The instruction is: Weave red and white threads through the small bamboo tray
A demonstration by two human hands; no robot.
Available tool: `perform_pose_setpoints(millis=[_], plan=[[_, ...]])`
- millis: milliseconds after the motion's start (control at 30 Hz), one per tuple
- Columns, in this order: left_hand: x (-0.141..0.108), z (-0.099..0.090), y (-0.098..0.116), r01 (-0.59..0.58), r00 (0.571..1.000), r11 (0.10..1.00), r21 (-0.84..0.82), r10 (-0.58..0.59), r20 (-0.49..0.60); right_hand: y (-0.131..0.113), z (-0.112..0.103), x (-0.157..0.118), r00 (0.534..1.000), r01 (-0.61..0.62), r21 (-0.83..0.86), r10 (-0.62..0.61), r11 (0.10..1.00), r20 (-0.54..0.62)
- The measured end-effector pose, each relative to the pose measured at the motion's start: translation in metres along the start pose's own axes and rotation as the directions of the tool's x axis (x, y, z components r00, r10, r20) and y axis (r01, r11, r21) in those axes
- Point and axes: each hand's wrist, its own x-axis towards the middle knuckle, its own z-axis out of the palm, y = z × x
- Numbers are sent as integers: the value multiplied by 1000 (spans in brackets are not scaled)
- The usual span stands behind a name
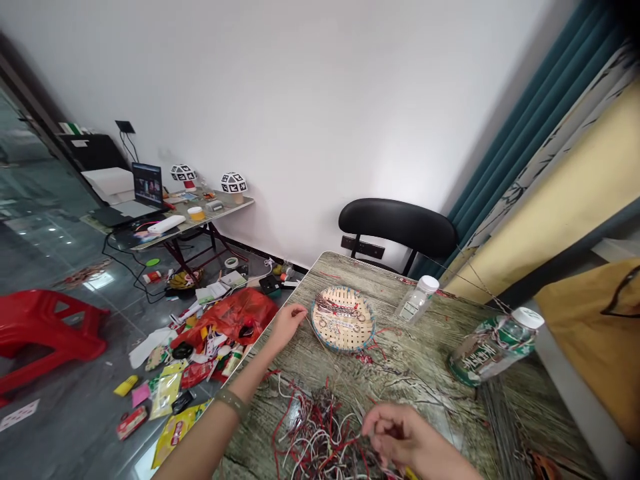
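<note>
My left hand is at the left edge of a round woven basket with a blue-trimmed rim. Its thumb and fingertips are pinched together on what looks like a thin cord, hard to make out. Braided cords lie inside the basket. Close to the front of the table, my right hand is curled around a pair of scissors, blades pointing up and left and a bit of yellow showing below. Beside it spreads a tangled heap of red, white and dark cord scraps.
A clear white-capped bottle and a green-labelled jar stand on the wooden-patterned table. Dark cord strands lie at right. Behind is a black chair. Litter and a red bag cover the floor left, near a red stool.
</note>
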Motion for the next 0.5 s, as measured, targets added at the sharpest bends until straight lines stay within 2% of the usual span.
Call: perform_pose_setpoints(millis=[67, 133, 200, 267, 367, 433, 500], plan=[[-8, -4, 7, -38, 999, 999, -38, 37, -35, 2, -6, -14, 999, -30, 42, 29, 999, 40], [-20, -10, 15, -58, 997, 993, -101, 52, -57, 7, -12, -24, 999, -41, 75, 40, 996, 22], [-35, -16, 26, -54, 997, 982, -179, 44, -59, 14, -18, -29, 998, -49, 96, 54, 994, -45], [-55, -20, 41, -39, 999, 966, -256, 30, -40, 20, -21, -29, 987, -40, 44, 46, 998, -154], [-91, -17, 73, -19, 999, 941, -338, 35, 40, 20, -13, -21, 955, -34, -229, -36, 973, -295], [-114, -11, 99, -5, 990, 923, -384, 59, 127, 14, 2, -14, 948, -93, -444, -58, 891, -314], [-134, -8, 124, -2, 961, 859, -513, 143, 235, 10, 21, -10, 954, -122, -572, -62, 811, -292]])
